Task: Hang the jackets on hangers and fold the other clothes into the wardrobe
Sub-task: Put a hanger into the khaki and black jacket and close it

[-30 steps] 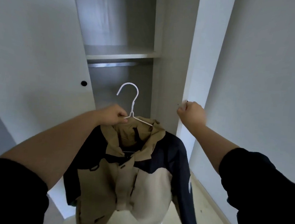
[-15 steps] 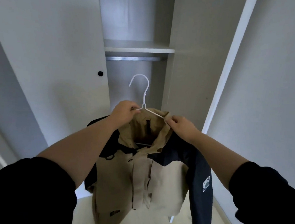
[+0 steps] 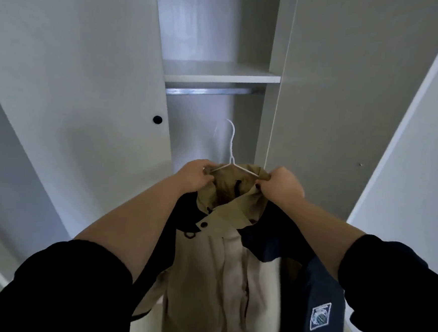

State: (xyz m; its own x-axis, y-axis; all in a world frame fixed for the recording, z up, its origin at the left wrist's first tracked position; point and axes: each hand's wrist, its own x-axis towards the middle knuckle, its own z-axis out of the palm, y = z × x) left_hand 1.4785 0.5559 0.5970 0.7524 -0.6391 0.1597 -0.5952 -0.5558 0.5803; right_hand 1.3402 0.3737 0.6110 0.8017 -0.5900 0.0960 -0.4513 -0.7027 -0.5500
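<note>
Both hands closed on the shoulders of a white wire hanger (image 3: 232,164) carrying a beige and navy jacket (image 3: 227,266).

Nearest the camera, black sleeves pushed up the forearms. The left hand (image 3: 195,174) clamps the hanger's left arm with the collar; the right hand (image 3: 282,184) pinches its right arm and the collar fabric. The jacket hangs below them, in front of the open wardrobe (image 3: 323,95). Beyond, the blurred hook stands below a metal rail (image 3: 210,91) under a white shelf (image 3: 220,74); the left door (image 3: 75,76) bears a dark knob (image 3: 157,119).
</note>
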